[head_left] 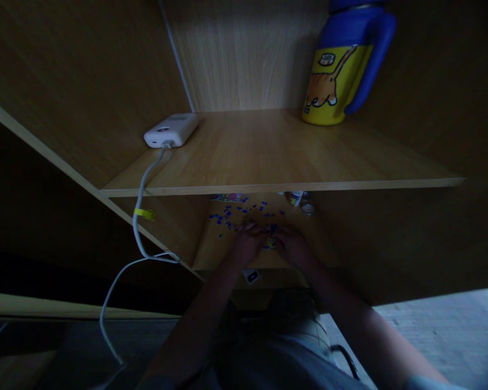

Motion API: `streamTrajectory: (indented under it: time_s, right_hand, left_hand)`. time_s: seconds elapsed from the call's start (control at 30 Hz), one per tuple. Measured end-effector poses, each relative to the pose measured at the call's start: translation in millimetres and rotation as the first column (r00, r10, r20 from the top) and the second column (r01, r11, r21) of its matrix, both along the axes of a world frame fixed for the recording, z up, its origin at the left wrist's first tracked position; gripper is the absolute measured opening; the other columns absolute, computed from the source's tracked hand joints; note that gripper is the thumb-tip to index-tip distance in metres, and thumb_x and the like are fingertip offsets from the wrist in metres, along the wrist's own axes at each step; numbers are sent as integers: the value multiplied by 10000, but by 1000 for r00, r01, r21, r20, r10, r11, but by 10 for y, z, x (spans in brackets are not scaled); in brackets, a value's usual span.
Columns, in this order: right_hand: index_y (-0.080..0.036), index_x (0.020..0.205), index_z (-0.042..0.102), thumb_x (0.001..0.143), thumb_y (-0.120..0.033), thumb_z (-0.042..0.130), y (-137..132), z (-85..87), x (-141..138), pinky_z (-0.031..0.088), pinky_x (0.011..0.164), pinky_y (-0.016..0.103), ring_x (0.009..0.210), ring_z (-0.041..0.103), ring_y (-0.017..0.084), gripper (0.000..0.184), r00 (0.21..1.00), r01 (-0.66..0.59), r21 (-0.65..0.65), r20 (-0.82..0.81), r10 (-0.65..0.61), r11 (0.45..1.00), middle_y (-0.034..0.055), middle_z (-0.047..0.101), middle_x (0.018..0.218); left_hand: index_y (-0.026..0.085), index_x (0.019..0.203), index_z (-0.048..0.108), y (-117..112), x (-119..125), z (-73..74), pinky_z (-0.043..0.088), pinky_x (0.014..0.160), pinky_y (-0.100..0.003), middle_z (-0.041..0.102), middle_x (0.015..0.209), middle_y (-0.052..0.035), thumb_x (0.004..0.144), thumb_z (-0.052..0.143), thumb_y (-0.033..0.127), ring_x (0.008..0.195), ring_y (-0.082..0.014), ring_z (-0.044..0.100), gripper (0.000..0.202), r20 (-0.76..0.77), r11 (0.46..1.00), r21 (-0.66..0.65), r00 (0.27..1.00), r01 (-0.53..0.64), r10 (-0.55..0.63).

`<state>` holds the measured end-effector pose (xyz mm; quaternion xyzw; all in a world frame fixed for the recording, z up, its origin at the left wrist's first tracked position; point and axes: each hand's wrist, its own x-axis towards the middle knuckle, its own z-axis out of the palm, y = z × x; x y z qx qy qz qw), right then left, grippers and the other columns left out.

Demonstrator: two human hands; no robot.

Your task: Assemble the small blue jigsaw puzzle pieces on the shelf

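Both my hands rest close together on a wooden desk surface [211, 254] below a shelf. My left hand [248, 242] and my right hand [290, 245] have fingers curled inward and meet over small puzzle pieces [270, 242] between them. Several loose blue puzzle pieces [231, 216] lie scattered on the desk just beyond my fingers. The scene is dim, so the exact grip is hard to read.
A wooden shelf [268, 157] juts out above the desk. On it sit a white power bank [171, 130] with a white cable [140, 216] hanging down, and a blue and yellow bottle [341, 65]. Small containers [301, 200] stand at the desk's back.
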<state>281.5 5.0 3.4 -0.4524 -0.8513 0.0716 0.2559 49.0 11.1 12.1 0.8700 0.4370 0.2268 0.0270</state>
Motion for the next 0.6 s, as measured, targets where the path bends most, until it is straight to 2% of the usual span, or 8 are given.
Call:
streamTrajectory:
  time_s: [0.17, 0.33, 0.5, 0.6]
  right_hand:
    - [-221, 1082, 801, 1010, -94, 617, -9, 11, 3, 529, 989, 416, 1041, 674, 272, 235, 1000, 12, 18, 5, -12, 1000, 100, 784, 1099]
    - [-226, 1086, 793, 1012, -88, 624, -4, 3, 13, 528, 1007, 410, 1062, 679, 266, 231, 1000, -3, 7, 3, 3, 1000, 84, 788, 1109]
    - [-221, 1072, 790, 1012, -97, 652, -8, 13, 8, 526, 1003, 404, 1049, 676, 266, 195, 1000, 3, 3, 9, -3, 1000, 90, 779, 1104]
    - [-224, 1098, 795, 1003, -81, 651, -15, 23, -2, 527, 986, 393, 1042, 678, 262, 224, 1000, 10, -8, -6, -10, 1000, 90, 781, 1109]
  left_hand:
    - [315, 1329, 847, -10, 8, -42, 516, 1050, -499, 851, 1230, -73, 1115, 691, 304, 1164, -291, 681, 265, -27, 999, 6, 999, 33, -33]
    - [302, 1280, 862, -36, 11, 6, 526, 1067, -505, 851, 1206, -75, 1118, 690, 319, 1165, -287, 693, 236, 6, 999, -9, 999, 32, -32]
    - [289, 1335, 839, -67, 24, 46, 535, 1082, -505, 840, 1207, -81, 1123, 683, 358, 1195, -295, 693, 271, 10, 1000, -3, 1000, 30, -29]
    - [281, 1284, 857, -70, 31, 52, 536, 1075, -513, 846, 1201, -76, 1122, 686, 359, 1189, -305, 696, 248, -2, 1000, -9, 1000, 28, -28]
